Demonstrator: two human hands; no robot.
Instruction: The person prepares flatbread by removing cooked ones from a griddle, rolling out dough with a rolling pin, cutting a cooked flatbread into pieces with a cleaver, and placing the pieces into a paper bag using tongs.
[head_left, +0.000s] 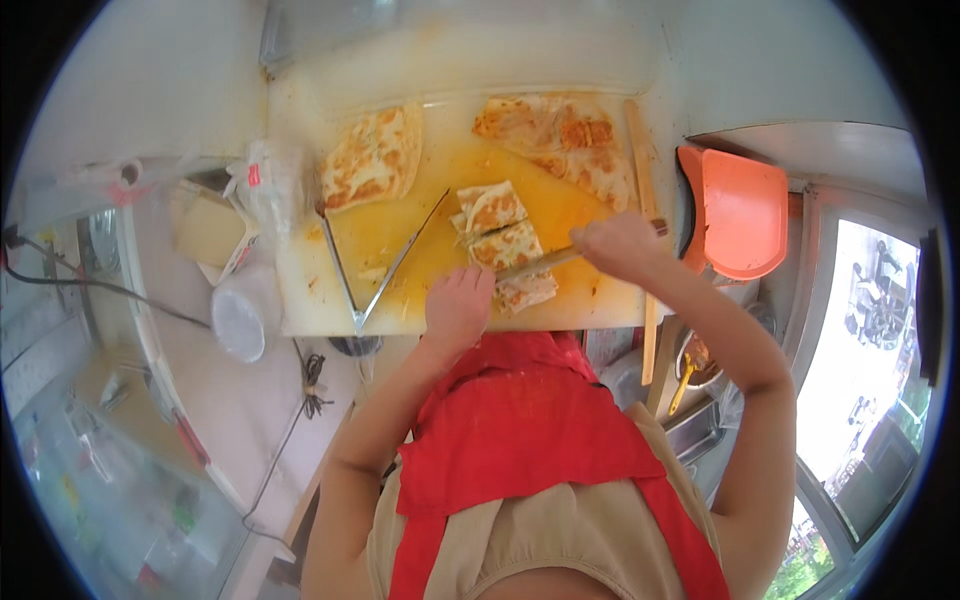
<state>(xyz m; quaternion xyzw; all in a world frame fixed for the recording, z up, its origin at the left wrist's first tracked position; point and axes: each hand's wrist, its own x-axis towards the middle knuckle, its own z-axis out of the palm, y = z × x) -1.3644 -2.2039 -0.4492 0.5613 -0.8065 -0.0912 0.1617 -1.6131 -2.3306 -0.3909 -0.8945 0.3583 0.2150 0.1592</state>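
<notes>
A browned filled flatbread (495, 236), cut crosswise into several pieces, lies on a yellow-stained white cutting board (375, 304). My right hand (619, 244) is closed on the handle of a knife (544, 262), whose blade lies across the piece nearest me. My left hand (459, 304) is at the left end of that knife, beside the flatbread; its fingers are bent, and what they hold is hard to tell. Open metal tongs (358, 307) rest on the board to the left. Another folded flatbread (375, 157) lies at the back left, and a sauced one (585, 150) at the back right.
A long wooden stick (641, 165) lies along the board's right side. Beyond it is an orange plastic scoop or tray (746, 214). Plastic bags (270, 187) and a clear plastic container (241, 315) stand left of the board. A bowl with a yellow-handled brush (682, 386) is at lower right.
</notes>
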